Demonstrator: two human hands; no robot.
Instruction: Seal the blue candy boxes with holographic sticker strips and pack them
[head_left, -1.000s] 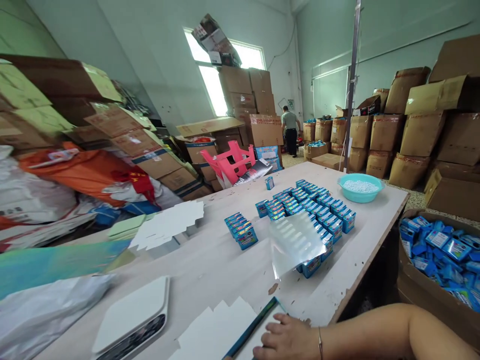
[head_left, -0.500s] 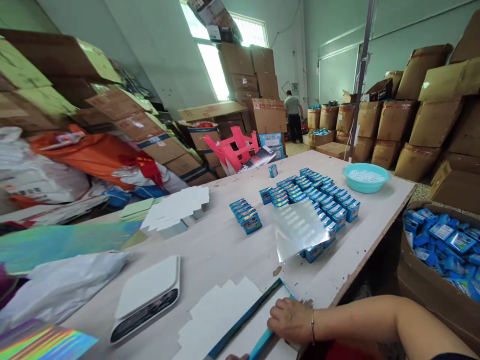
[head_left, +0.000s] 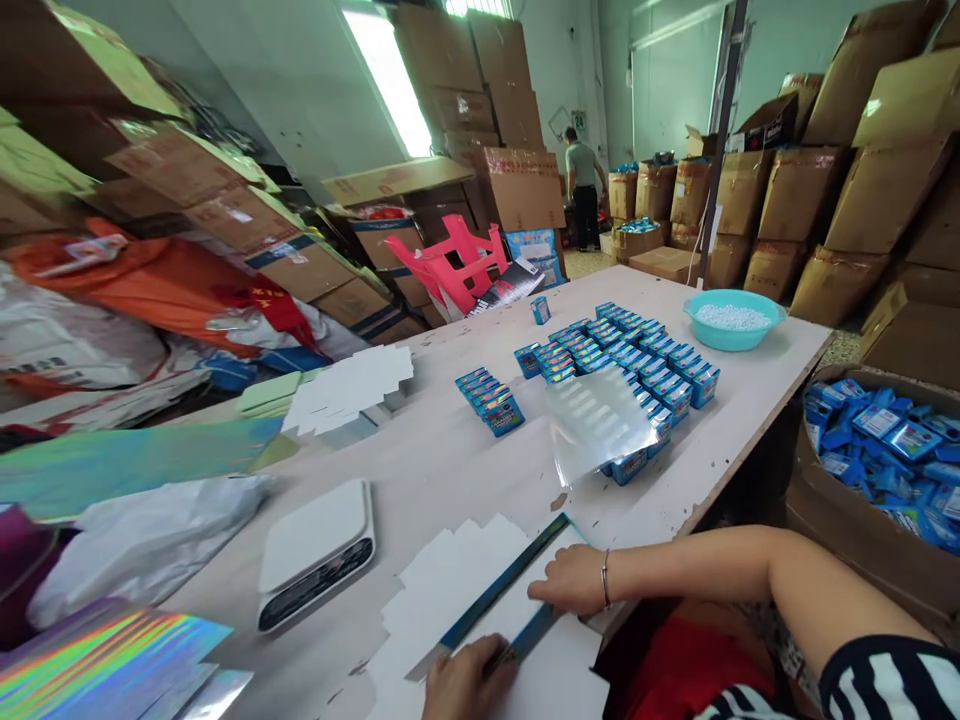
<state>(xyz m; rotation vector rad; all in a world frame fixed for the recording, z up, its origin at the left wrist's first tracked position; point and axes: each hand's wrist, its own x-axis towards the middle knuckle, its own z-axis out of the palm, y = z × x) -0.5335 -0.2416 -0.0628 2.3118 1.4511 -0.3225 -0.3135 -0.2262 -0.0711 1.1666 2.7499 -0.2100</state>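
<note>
At the near edge of the table, a long cardboard piece, white inside with upturned blue sides, lies over white card sheets. My left hand is closed on its near end, with the thumb and fingers at the blue side. Farther along the same side, my right hand has its fingers curled over the edge of the piece; a bracelet is on that wrist. Under and beside the piece spread the stacked white card sheets, with stepped edges. What the left fingertips press on is partly hidden.
A white scale stands to the left. Beyond my hands are rows of small blue boxes, a clear plastic sheet over some, and a turquoise basin of white pieces. A carton of blue packs stands right. A person stands far back.
My left hand has come further into view onto the near end of the cardboard piece. My right hand stays on its side. The view has tilted downward.
</note>
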